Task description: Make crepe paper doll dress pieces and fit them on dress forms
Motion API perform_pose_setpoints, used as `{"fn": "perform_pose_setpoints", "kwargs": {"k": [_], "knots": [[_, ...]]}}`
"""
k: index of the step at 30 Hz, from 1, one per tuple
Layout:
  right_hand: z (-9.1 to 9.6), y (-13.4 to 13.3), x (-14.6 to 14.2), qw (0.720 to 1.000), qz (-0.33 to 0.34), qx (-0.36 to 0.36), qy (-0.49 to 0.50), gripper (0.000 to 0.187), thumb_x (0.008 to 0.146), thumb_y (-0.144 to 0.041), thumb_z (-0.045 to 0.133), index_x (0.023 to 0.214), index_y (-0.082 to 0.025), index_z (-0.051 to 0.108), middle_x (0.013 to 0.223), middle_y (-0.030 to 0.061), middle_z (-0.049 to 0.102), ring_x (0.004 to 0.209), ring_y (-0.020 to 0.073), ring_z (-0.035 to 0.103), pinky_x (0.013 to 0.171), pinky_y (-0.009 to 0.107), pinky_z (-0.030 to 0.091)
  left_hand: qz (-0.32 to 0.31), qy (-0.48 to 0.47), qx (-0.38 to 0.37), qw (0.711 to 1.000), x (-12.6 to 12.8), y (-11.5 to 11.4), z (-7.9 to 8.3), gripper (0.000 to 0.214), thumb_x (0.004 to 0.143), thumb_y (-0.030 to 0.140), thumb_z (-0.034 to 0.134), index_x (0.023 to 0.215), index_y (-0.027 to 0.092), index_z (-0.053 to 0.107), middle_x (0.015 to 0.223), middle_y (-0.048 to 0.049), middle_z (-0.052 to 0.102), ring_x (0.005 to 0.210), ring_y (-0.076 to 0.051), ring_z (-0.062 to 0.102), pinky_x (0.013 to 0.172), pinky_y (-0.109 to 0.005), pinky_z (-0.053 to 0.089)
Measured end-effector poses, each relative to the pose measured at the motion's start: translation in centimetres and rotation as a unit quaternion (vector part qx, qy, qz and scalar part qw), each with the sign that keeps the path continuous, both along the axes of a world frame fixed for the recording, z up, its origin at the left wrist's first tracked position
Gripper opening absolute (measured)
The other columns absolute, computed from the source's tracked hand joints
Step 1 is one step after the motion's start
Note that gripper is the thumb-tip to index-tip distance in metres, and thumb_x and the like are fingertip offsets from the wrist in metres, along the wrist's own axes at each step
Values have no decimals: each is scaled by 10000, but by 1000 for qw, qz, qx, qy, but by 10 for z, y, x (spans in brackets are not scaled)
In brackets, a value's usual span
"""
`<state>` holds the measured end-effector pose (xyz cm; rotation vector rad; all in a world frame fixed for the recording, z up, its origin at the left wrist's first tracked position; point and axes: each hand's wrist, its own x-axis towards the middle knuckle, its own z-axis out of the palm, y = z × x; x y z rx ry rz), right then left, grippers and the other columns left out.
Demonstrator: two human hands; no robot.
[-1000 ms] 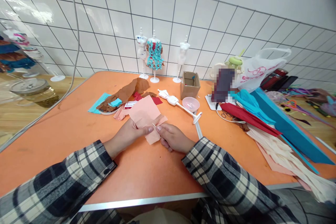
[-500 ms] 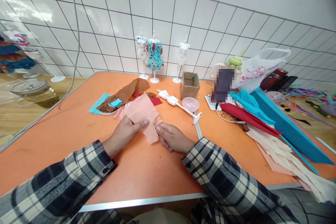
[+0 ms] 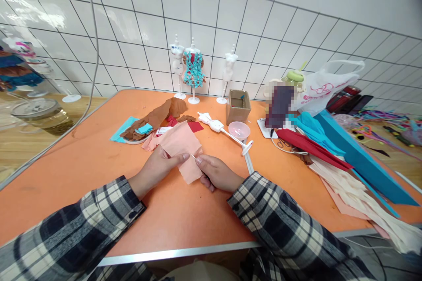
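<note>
My left hand (image 3: pixel 160 164) pinches a sheet of peach crepe paper (image 3: pixel 183 138) between thumb and fingers, with its thumb lying on the paper's face. Closed beside the paper's right edge, my right hand (image 3: pixel 217 171) grips a thin, pale, pointed stick (image 3: pixel 193 156). The stick's tip lies against the paper near my left thumb; its far end is hidden in the fist. Just beyond the paper, a small white mannequin (image 3: pixel 216 126) lies on its side on the orange table (image 3: pixel 158 219).
Brown crepe paper (image 3: pixel 158 116) and blue paper (image 3: pixel 121 131) lie at left. Behind stand small mannequins, one in a turquoise dress (image 3: pixel 194 70). A cardboard box (image 3: pixel 238 112) and pink bowl (image 3: pixel 239 131) sit right of centre. Red paper (image 3: pixel 313 149) and a plastic bag (image 3: pixel 325 90) lie further right.
The stick's tip has turned upward and moved closer to my left thumb. The peach paper's right edge has shifted, and its lower end hangs slightly lower and further right.
</note>
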<state>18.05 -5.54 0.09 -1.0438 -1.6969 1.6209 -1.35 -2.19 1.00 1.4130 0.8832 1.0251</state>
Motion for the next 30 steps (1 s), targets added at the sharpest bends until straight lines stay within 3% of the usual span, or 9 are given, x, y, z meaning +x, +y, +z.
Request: {"fn": "perform_pose_setpoints", "kwargs": {"k": [7, 14, 19, 22, 30], "knots": [[1, -1, 0, 1000, 4, 8, 26, 448, 969, -584, 324, 759, -202, 427, 494, -82, 447, 347, 62, 419, 341, 174, 349, 9, 1, 36, 999, 2, -1, 4, 508, 745, 365, 773, 1200, 196, 621, 1232, -95, 673, 1182, -325, 582, 947, -426, 508], [2, 0, -3, 1000, -15, -10, 14, 372, 978, -535, 351, 804, -213, 418, 482, -97, 420, 335, 66, 379, 314, 176, 333, 21, 6, 36, 999, 2, -1, 2, 511, 756, 392, 760, 1194, 173, 614, 1239, -107, 668, 1126, -311, 612, 940, -405, 505], [4, -1, -3, 999, -29, 1, -34, 358, 970, -527, 382, 796, -216, 420, 472, -88, 440, 338, 66, 392, 322, 169, 335, 47, -43, 14, 998, 4, -1, 7, 784, 764, 373, 759, 1436, 252, 374, 1437, -102, 512, 1297, -315, 487, 1020, -435, 458], [2, -1, -2, 999, -14, -3, -38, 341, 981, -512, 359, 844, -214, 452, 479, -88, 463, 347, 70, 421, 342, 166, 366, 59, -20, 25, 998, 5, -2, 10, 881, 746, 366, 776, 1479, 251, 300, 1468, -111, 471, 1333, -317, 445, 1073, -460, 407], [-6, 0, -2, 1000, -14, -3, -1, 360, 990, -525, 304, 901, -212, 458, 481, -92, 492, 328, 78, 448, 338, 168, 378, 51, 5, 53, 997, 8, -6, 13, 836, 760, 365, 766, 1467, 271, 330, 1476, -99, 460, 1332, -303, 449, 1061, -405, 430]]}}
